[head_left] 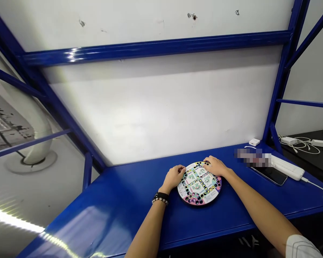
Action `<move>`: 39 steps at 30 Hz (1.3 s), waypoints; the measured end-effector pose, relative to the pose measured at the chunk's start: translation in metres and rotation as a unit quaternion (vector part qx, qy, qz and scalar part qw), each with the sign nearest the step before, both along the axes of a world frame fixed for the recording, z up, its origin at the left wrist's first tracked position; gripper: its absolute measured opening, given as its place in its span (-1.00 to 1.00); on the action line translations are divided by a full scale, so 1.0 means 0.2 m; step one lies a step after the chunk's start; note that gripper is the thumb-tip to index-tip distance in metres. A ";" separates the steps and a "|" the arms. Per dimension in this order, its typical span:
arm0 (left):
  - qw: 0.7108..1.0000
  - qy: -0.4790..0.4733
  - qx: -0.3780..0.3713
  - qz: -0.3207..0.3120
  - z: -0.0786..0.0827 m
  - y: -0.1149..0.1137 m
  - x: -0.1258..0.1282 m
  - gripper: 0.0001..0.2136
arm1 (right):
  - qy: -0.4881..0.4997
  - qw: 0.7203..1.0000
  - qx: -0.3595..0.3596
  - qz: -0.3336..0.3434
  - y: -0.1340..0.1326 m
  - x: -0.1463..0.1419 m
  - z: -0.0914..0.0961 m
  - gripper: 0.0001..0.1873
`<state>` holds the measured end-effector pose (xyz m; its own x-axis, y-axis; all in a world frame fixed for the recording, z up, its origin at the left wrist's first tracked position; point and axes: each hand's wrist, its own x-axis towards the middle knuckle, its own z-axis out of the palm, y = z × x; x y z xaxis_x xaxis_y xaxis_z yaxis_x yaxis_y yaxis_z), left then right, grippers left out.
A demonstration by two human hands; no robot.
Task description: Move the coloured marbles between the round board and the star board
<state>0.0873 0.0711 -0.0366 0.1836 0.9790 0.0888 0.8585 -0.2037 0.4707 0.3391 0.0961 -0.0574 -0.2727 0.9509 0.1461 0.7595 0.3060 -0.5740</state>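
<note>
A round game board [199,184] lies flat on the blue tabletop in front of me. Its face shows rings of dark and yellow circles, green cartoon figures and pink and purple patches near the rim. My left hand [174,177] is closed on the board's upper left edge, with a black band and a beaded bracelet on that wrist. At the upper right edge, my right hand [215,166] grips the rim, fingers bent over it. The fingertips under the edge are hidden.
On the blue table [140,193], a dark phone [270,175] lies at the right beside a white power strip [288,168] with a cable. A small white adapter [254,142] sits near the wall. Blue metal frame bars [156,49] rise behind. More chargers [288,140] lie on a black surface.
</note>
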 end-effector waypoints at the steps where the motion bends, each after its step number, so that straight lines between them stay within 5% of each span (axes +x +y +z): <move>1: 1.000 0.006 -0.003 0.006 0.01 0.00 0.00 -0.69 | -0.002 1.000 -0.002 0.001 0.00 0.00 0.00 -0.62; 14: 0.992 0.063 -0.045 0.104 0.03 -0.03 0.00 -0.62 | -0.024 1.000 0.000 0.005 0.00 0.00 0.02 -0.61; 24: 0.993 -0.061 -0.032 0.092 0.04 -0.02 -0.02 -0.59 | 0.121 0.993 -0.002 0.006 0.05 0.01 0.01 -0.68; 29: 0.969 -0.239 -0.048 0.036 0.20 -0.11 0.05 -0.51 | 0.305 0.951 -0.043 -0.002 0.07 0.01 0.04 -0.44; 32: 0.870 -0.477 -0.125 -0.027 0.36 -0.28 0.06 -0.56 | 0.407 0.909 -0.081 -0.017 0.10 0.03 0.04 -0.32; 34: 0.837 -0.532 -0.123 -0.031 0.46 -0.42 0.01 -0.60 | 0.426 0.901 -0.070 -0.036 0.13 0.05 0.02 -0.31; 36: 0.844 -0.532 -0.068 -0.006 0.56 -0.54 -0.10 -0.61 | 0.420 0.905 -0.053 -0.047 0.16 0.07 0.00 -0.33; 39: 0.896 -0.438 0.066 0.031 0.67 -0.64 -0.29 -0.59 | 0.404 0.913 -0.043 -0.046 0.16 0.08 -0.01 -0.36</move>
